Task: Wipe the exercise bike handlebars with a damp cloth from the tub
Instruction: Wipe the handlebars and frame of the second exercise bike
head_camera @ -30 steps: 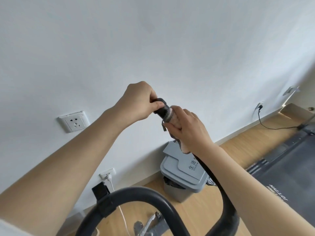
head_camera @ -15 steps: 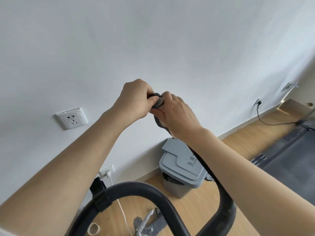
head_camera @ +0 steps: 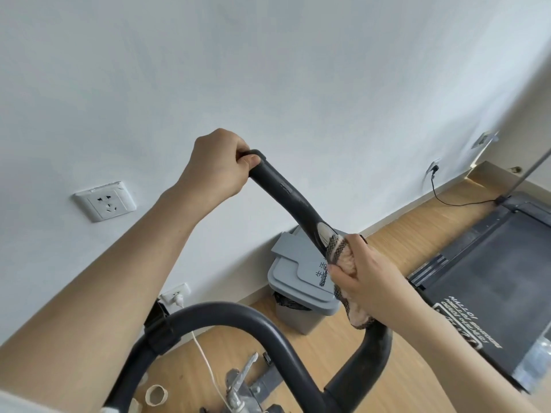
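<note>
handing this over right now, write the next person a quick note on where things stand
Left grip: curled round the top end of the upright handlebar, steadying it.
Right grip: holds the cloth wrapped round the same bar, lower down.
Done: cloth fetched; in the last second it has slid from the tip down to here.
Left: this bar's lower bend, then the near curved bar. Tub not in view.

The right hand [head_camera: 369, 281] has slid the cloth [head_camera: 343, 257] down the handlebar [head_camera: 292, 201], well away from the left hand [head_camera: 217, 165].
</note>
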